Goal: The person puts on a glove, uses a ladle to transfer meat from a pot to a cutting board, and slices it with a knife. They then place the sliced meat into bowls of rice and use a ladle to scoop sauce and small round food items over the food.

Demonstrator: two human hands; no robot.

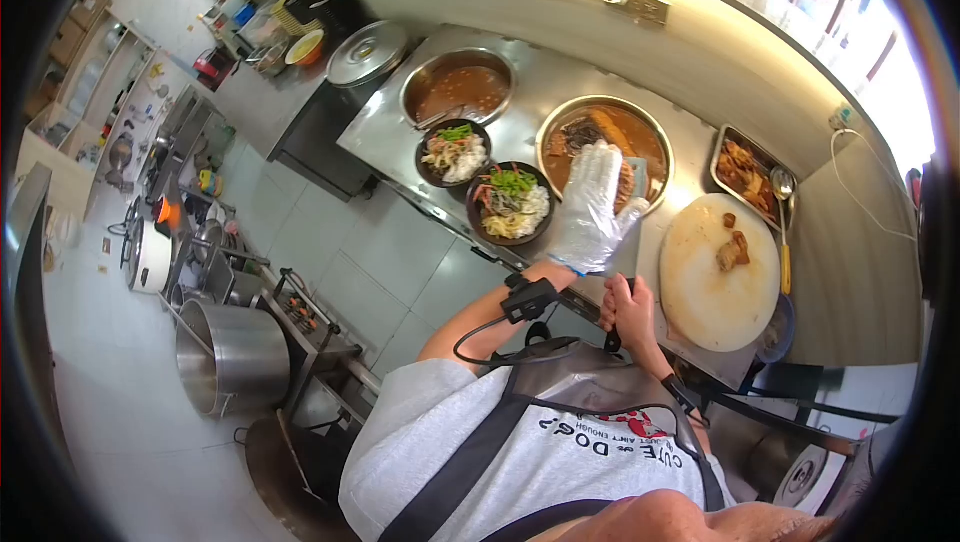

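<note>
My left hand (597,210), in a clear plastic glove, lies flat with its fingers stretched out over the near rim of a steel pot of brown broth (652,134). Browned food (626,182) shows beside its fingers, partly hidden. My right hand (632,314) is wrapped round the black handle of a kitchen knife (622,254); its broad grey blade runs forward, partly under the glove. Left of the glove stands a black bowl (483,229) with rice, greens and shredded toppings. A similar bowl (425,170) sits behind it.
On the right is a round white cutting board (700,307) with brown meat pieces (735,254). Behind it are a tray of braised food (742,167) and a yellow-handled ladle (785,242). Another broth pot (450,77) stands at the back left. A large stockpot (245,362) is far left.
</note>
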